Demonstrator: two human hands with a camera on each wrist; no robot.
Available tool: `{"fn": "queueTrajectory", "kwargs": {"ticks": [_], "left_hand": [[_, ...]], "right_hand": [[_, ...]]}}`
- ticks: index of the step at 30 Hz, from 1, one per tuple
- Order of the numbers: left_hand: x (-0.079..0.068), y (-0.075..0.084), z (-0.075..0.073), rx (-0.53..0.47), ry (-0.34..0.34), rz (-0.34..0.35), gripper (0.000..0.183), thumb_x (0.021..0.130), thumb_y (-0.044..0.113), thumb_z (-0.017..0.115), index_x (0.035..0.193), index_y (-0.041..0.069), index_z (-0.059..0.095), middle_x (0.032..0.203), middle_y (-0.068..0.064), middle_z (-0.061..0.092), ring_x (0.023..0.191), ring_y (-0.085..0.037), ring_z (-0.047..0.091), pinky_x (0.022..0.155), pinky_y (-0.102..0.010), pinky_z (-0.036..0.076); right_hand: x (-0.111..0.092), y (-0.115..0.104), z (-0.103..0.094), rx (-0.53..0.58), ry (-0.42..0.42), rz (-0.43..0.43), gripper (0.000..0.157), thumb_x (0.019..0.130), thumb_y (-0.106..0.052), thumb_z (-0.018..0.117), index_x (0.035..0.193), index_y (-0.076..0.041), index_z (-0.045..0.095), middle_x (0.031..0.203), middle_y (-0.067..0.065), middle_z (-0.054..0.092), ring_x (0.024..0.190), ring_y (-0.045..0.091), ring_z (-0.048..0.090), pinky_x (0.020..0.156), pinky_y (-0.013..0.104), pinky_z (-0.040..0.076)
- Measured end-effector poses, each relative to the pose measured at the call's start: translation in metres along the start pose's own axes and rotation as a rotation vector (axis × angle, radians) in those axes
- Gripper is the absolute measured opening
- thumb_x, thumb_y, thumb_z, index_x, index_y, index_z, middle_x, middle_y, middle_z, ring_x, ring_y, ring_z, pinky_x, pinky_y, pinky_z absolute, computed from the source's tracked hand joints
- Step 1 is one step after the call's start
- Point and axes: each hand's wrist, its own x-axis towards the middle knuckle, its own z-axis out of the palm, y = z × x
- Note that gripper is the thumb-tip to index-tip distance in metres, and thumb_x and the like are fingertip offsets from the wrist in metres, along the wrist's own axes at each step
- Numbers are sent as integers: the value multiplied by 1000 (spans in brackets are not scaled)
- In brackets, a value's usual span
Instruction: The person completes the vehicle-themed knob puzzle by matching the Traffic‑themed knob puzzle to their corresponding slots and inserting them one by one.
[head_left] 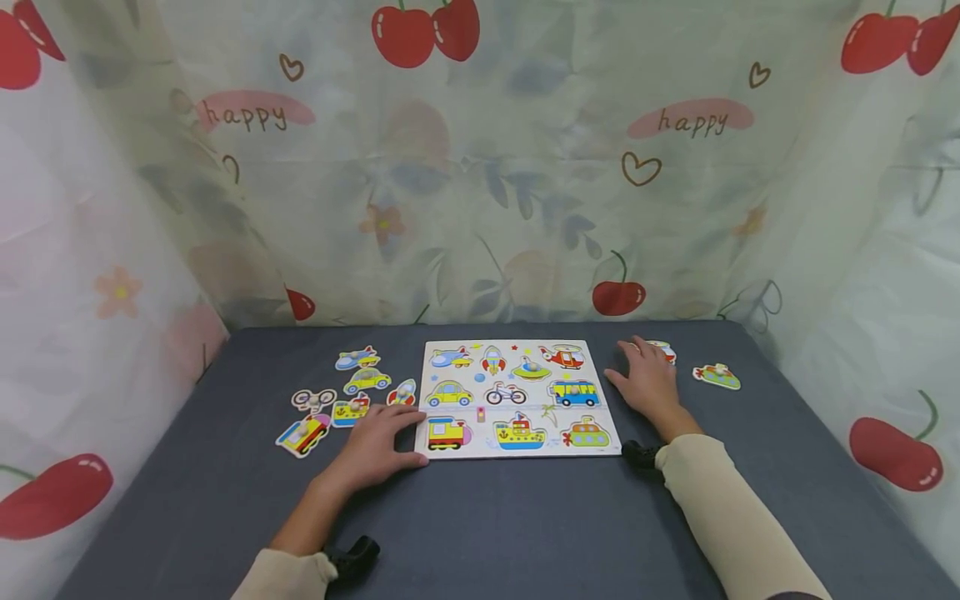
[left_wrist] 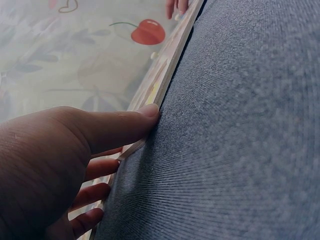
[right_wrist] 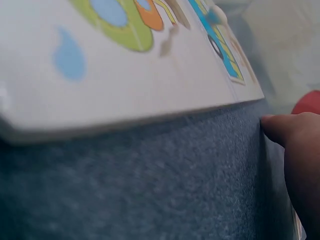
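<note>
A white wooden puzzle board (head_left: pixel 495 417) printed with vehicles lies mid-table, with a knobbed bus piece (head_left: pixel 574 393) in its slot. My left hand (head_left: pixel 378 446) holds the board's near left corner, thumb (left_wrist: pixel 127 126) on the front edge and fingers along the left side. Right of the board, my right hand (head_left: pixel 651 385) reaches over a red and white piece (head_left: pixel 664 353), mostly hidden, seemingly a helicopter. Its thumb (right_wrist: pixel 290 127) is apart from that piece, low beside the board. Whether its fingertips touch the piece is hidden.
Left of the board lie loose pieces: airplane (head_left: pixel 357 358), yellow car (head_left: pixel 367 381), rocket (head_left: pixel 402 392), bicycle (head_left: pixel 313 401), ship (head_left: pixel 350 410) and train (head_left: pixel 303 435). A submarine piece (head_left: pixel 717 377) lies far right. Cherry-printed curtains (head_left: pixel 480 208) enclose the dark table (head_left: pixel 495 533).
</note>
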Motion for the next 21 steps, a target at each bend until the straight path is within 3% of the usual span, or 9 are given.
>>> {"fn": "queueTrajectory", "kwargs": {"ticks": [21], "left_hand": [[-1, 0, 0, -2, 12, 15, 64, 74, 39, 83, 131, 17, 63, 133, -4, 56, 116, -27, 44, 95, -49, 36]], "right_hand": [[10, 16, -10, 33, -81, 235, 80, 91, -40, 64, 147, 4, 28, 152, 31, 17, 137, 51, 11, 105, 68, 11]]}}
